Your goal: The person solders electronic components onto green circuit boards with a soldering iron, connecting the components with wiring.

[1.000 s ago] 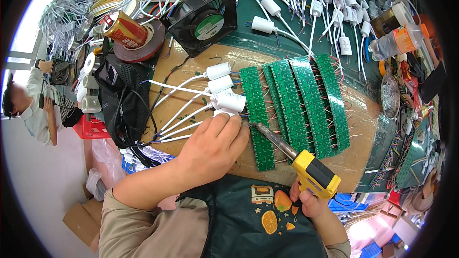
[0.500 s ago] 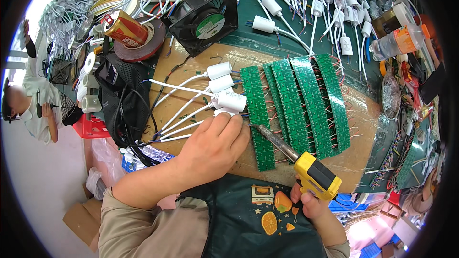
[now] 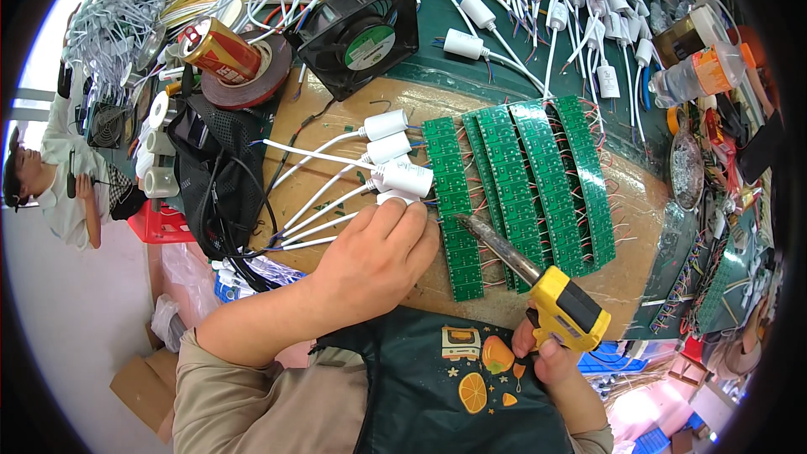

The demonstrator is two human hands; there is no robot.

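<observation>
My right hand (image 3: 546, 351) grips a yellow and black soldering gun (image 3: 572, 309). Its metal tip is over the leftmost green circuit board strip (image 3: 464, 261), near that strip's middle; whether it touches cannot be told. At the strip's left edge, the fingers of my left hand (image 3: 382, 244) are pinched around a white cylindrical cable housing (image 3: 397, 197), mostly hidden by them. Above that hand lie similar white housings (image 3: 407, 175) with white cables trailing left, their thin wires reaching toward the strip. Several more board strips (image 3: 551, 193) with red wires overlap to the right.
A brown work board (image 3: 370, 105) lies under the strips. Behind it stand a black fan (image 3: 361, 34) and a can (image 3: 223, 50) on a tape roll. White corded housings (image 3: 479, 13) are heaped at the back. A plastic bottle (image 3: 702, 76) is at right; a person (image 3: 67, 176) is at far left.
The soldering gun has moved a little to the right, its tip shifting from the strip's left edge onto its middle. My left hand has stayed in place.
</observation>
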